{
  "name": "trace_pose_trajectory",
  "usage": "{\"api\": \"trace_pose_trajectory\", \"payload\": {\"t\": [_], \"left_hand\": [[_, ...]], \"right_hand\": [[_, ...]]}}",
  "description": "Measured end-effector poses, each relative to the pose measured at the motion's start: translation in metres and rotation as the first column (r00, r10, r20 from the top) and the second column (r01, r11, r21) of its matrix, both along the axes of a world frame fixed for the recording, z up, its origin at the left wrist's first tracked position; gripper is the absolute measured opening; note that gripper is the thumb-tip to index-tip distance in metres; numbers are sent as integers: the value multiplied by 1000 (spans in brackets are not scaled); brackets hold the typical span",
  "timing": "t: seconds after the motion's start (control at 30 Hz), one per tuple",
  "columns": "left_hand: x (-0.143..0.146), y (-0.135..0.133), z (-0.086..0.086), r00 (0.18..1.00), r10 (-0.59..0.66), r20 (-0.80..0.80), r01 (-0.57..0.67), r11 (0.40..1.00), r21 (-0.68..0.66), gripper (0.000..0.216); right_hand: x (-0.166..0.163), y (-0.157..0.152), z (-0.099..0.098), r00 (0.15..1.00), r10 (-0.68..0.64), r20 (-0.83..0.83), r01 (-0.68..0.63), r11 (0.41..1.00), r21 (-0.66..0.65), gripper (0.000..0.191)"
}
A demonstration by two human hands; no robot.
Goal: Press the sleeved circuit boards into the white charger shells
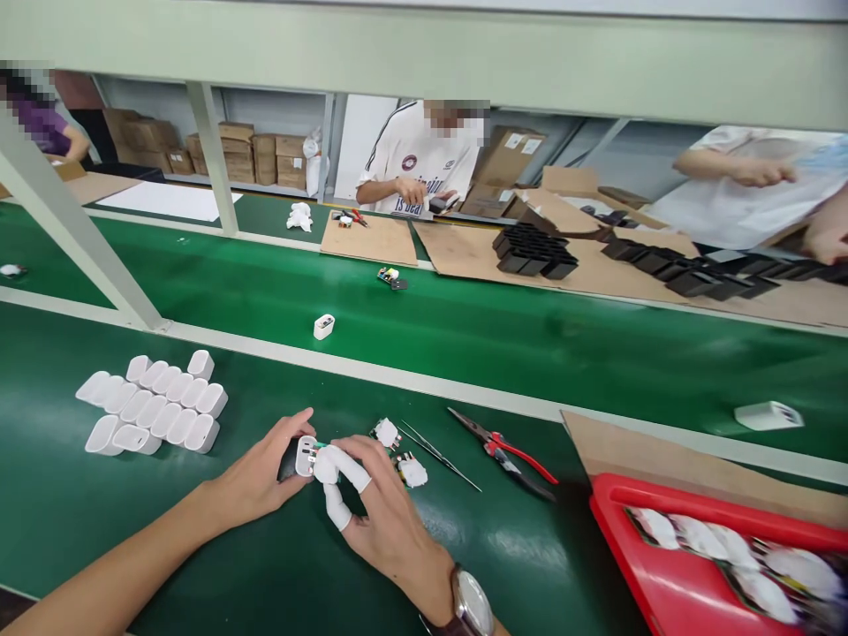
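Note:
Both my hands meet on a small white charger part (306,456) low over the green table. My left hand (261,477) grips it from the left, fingers curled round it. My right hand (377,517), with white finger cots on the thumb and two fingers and a wristwatch on its wrist, pinches the same part from the right. Two more white plug pieces (386,432) (413,472) lie just right of my fingers. A block of several white charger shells (155,406) stands to the left.
Thin tweezers (438,455) and red-handled pliers (507,451) lie right of my hands. A red tray (636,565) of white parts sits at the lower right on cardboard. White chargers (323,327) (768,415) ride the green conveyor. Other people work across the belt beside black trays (533,250).

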State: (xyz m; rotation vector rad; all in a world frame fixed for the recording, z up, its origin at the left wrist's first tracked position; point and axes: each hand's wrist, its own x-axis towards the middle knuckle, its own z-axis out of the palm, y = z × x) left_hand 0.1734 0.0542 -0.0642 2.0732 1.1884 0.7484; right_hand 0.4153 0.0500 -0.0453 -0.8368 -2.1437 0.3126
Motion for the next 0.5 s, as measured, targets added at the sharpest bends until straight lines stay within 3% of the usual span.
{"api": "trace_pose_trajectory", "payload": {"t": [0.5], "left_hand": [[5, -7, -1, 999, -19, -30, 22, 993, 118, 82]], "right_hand": [[-1, -2, 9, 990, -37, 136, 28, 997, 72, 47]]}}
